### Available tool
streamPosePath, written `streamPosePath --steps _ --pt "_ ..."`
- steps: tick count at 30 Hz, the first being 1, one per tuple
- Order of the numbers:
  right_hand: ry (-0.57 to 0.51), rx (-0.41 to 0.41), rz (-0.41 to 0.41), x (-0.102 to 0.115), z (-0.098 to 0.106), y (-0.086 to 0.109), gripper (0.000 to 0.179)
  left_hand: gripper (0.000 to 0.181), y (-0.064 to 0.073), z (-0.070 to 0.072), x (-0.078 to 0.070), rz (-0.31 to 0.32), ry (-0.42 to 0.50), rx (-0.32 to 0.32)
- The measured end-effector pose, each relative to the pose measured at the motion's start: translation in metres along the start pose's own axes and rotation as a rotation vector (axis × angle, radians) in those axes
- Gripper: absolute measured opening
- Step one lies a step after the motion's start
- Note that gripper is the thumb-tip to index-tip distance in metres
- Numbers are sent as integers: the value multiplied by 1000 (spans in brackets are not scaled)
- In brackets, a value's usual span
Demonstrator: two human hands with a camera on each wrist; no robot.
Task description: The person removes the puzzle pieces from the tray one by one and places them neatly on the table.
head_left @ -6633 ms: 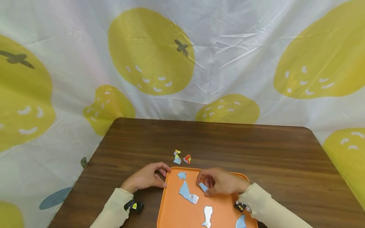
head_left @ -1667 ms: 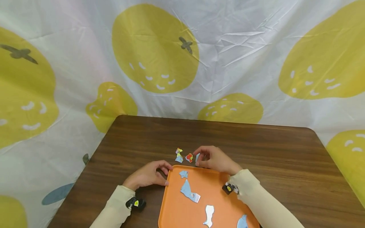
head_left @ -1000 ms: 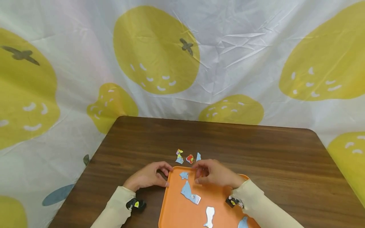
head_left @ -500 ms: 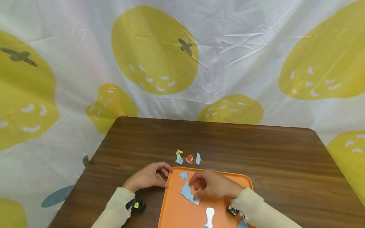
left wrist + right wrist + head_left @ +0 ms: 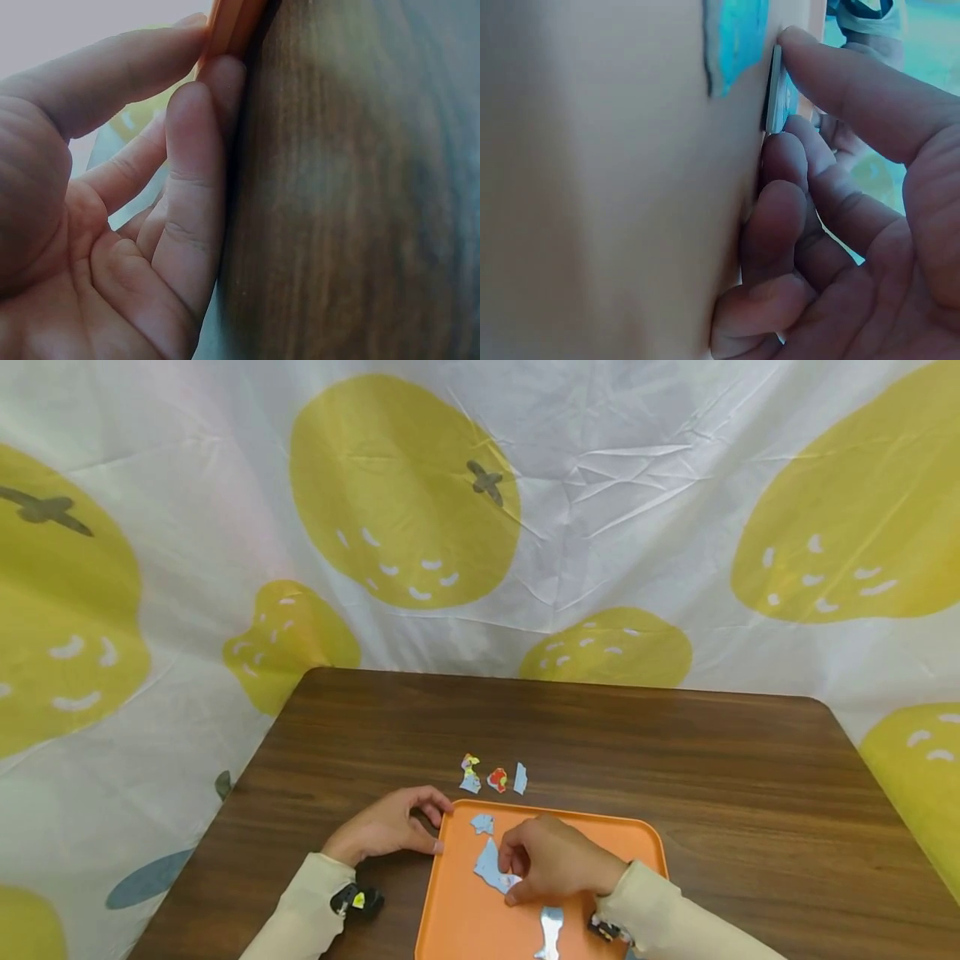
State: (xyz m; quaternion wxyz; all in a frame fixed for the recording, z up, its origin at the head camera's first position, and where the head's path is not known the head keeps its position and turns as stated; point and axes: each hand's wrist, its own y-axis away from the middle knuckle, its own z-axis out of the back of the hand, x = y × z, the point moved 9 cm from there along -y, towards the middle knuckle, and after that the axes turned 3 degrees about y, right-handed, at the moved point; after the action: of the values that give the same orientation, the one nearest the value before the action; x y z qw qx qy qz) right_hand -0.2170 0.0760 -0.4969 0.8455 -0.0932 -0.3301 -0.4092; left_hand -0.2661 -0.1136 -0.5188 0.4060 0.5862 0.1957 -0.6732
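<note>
My left hand (image 5: 386,828) grips the left rim of the orange tray (image 5: 459,927) near its far corner; the left wrist view has thumb and fingers at the tray's edge (image 5: 229,30). Over the tray, my right hand (image 5: 561,858) pinches a light blue puzzle piece (image 5: 488,865) by its right end between thumb and fingers. In the right wrist view that piece (image 5: 778,101) lies edge-on between the fingertips, close to the tray floor. Another small blue puzzle piece (image 5: 482,823) lies just beyond it. A pale, shiny puzzle piece (image 5: 551,933) lies nearer the tray's front.
Beyond the tray, on the brown wooden table (image 5: 660,743), lie a yellow-and-blue puzzle piece (image 5: 470,774), a red one (image 5: 498,779) and a blue strip-shaped one (image 5: 521,778) in a row. A fruit-print curtain (image 5: 570,527) hangs behind the table.
The right hand set the blue strip down beyond the tray, beside the red piece, then came back over the tray and took hold of the larger blue piece. The left hand stayed on the rim.
</note>
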Motion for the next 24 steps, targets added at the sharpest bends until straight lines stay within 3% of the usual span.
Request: streamPosePath --steps 19,24 --pt "-187 -32 66 -10 9 -2 14 52 0 0 1 1 1 4" --pt "-228 -54 84 -12 13 -1 27 51 0 0 1 2 7 5"
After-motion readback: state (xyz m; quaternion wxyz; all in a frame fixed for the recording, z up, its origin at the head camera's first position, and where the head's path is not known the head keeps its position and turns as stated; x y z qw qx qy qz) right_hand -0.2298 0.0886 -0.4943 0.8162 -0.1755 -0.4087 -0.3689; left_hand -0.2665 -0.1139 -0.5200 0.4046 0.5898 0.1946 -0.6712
